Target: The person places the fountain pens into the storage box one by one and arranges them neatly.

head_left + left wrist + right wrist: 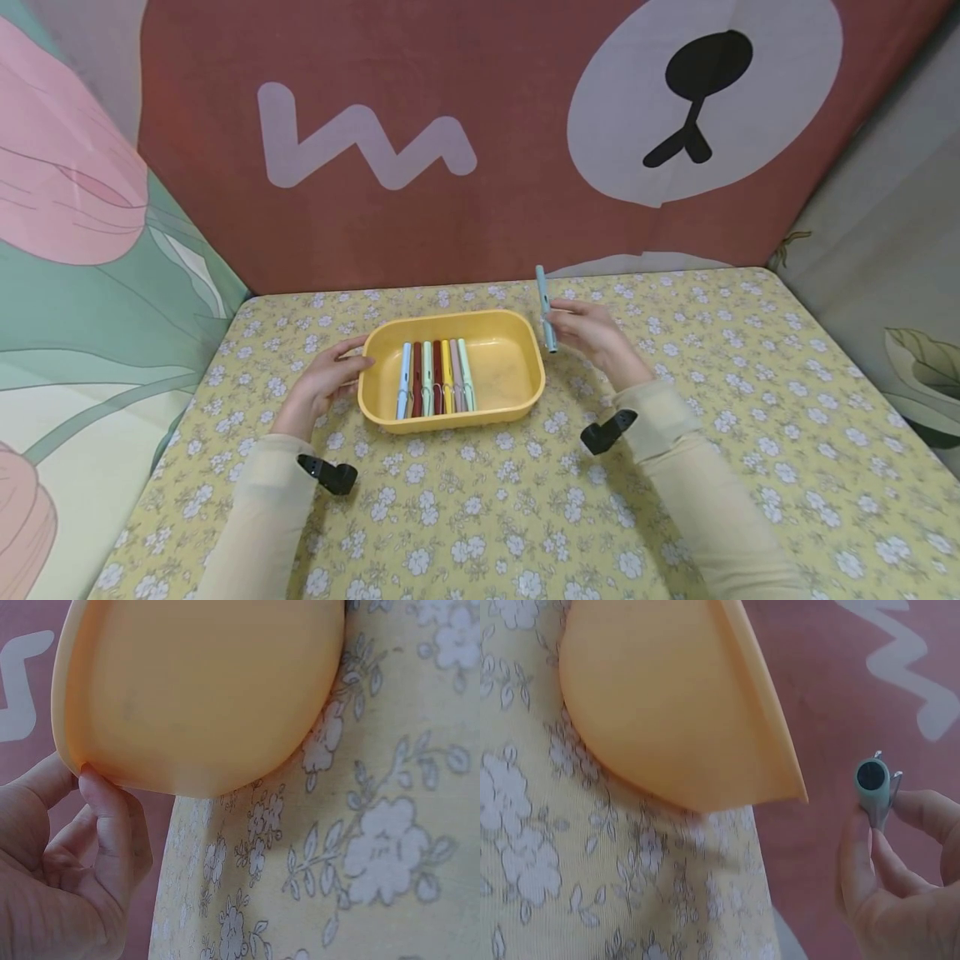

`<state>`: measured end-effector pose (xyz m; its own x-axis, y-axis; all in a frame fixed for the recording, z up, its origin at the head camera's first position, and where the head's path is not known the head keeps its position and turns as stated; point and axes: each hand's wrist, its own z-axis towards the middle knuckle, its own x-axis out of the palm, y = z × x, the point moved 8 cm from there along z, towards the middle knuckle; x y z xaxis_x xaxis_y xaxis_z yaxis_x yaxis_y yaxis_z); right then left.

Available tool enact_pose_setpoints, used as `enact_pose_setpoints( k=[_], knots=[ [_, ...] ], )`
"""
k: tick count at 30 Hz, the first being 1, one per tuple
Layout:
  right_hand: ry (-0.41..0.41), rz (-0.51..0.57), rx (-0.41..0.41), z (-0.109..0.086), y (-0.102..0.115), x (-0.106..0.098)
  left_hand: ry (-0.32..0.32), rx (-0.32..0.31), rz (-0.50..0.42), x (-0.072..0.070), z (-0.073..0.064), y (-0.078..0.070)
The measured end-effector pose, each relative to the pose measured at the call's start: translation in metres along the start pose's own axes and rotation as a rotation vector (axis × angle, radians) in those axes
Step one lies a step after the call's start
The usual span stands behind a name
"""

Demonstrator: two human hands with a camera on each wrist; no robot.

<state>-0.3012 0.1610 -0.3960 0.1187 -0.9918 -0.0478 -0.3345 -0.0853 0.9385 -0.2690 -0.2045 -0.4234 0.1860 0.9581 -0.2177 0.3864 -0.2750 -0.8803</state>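
Observation:
A yellow plastic tray (506, 379) rests on the cloth, holding a row of upright-lying pens in its left and middle part. My left hand (321, 385) pinches the tray's left rim, thumb on the inner side. In the left wrist view the thumb (105, 802) overlaps the tray's edge. Just beyond the tray's right end, my right hand (596, 333) holds a pale blue-green pen (543, 292) raised and nearly upright. The right wrist view shows this pen (874, 787) end-on, dark at its round end, with metal clip parts, between thumb and fingers.
In the tray lie a light blue pen (404, 379), a yellow pen (447, 375) and several others in dark red, pale green and lilac. A floral yellow cloth (465, 525) covers the table. A reddish-brown printed backdrop (517, 217) stands along its back edge.

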Motion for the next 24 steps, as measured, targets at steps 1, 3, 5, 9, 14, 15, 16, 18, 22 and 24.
enact_pose_setpoints(
  k=[1,3,5,9,14,15,16,18,22,24],
  knots=[
    [0.006,-0.004,-0.006,0.0,0.001,0.003,0.0,0.0,0.003,0.0,0.0,0.0],
    [0.021,-0.008,-0.015,-0.001,0.002,0.008,-0.005,-0.003,0.007,0.0,0.001,0.001],
    [0.035,-0.006,-0.022,-0.002,0.003,0.014,-0.009,-0.007,0.009,0.0,0.002,0.001],
    [0.073,-0.009,-0.033,-0.004,0.006,0.026,-0.014,-0.01,0.006,-0.001,0.003,0.002],
    [0.129,-0.043,-0.043,-0.009,0.008,0.041,-0.013,-0.005,0.005,-0.001,0.003,0.002],
    [0.134,-0.048,-0.041,-0.01,0.007,0.044,-0.013,-0.004,0.005,-0.001,0.003,0.002],
    [0.143,-0.051,-0.04,-0.011,0.007,0.047,-0.014,-0.006,0.005,-0.001,0.003,0.002],
    [0.158,-0.055,-0.032,-0.012,0.006,0.053,-0.017,-0.009,0.003,-0.001,0.003,0.002],
    [0.155,-0.068,-0.009,-0.012,0.003,0.062,-0.018,-0.014,-0.005,-0.001,0.004,0.003],
    [0.143,-0.086,-0.011,-0.012,0.003,0.065,-0.021,-0.016,-0.006,-0.001,0.004,0.003]
  ],
)
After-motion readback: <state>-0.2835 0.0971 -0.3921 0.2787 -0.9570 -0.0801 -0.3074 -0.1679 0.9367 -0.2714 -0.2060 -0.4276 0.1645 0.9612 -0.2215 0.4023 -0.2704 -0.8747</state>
